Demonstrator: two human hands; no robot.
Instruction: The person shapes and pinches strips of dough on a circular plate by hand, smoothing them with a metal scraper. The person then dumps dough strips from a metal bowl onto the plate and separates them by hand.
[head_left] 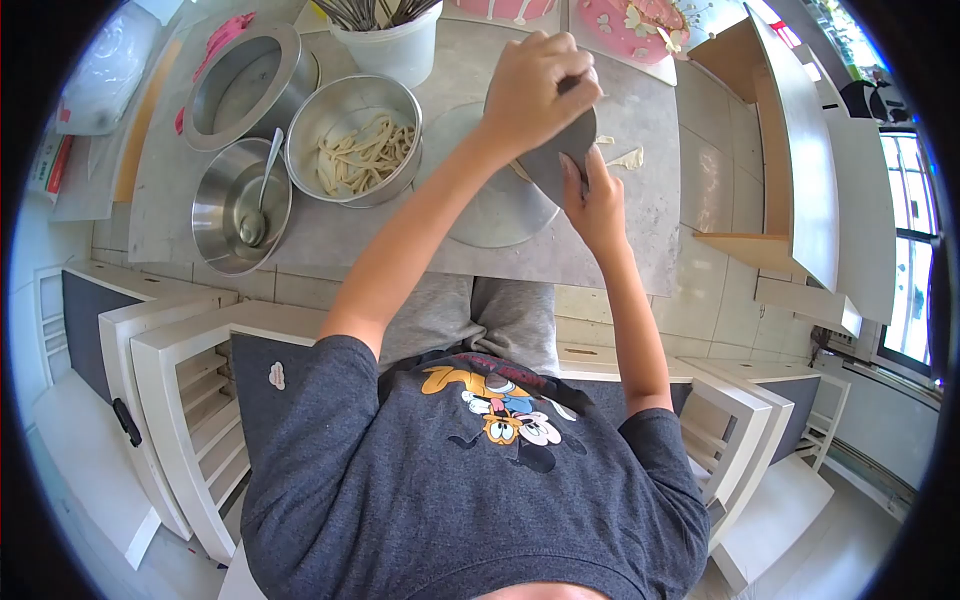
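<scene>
My left hand [540, 95] is closed on the upper part of a dark grey flat plate with a rounded edge [556, 165], which is held tilted above the table. Lower down, my right hand [597, 205] pinches the same plate, with the thumb on its face. Beneath it a round metal disc [500, 225] lies on the grey table [640, 235]. Thin pale dough scraps [628, 158] lie just right of the plate. To the left, a round metal cake tin [300, 150] contains pale dough strips [365, 160].
A steel bowl [215, 235] with a spoon [268, 175] and some clear liquid stands left of the tin. Behind it is a metal tin with a wide rim [290, 75]. A white bucket [400, 55] of whisks and pink cakes [625, 30] line the back. White chairs [185, 400] surround me.
</scene>
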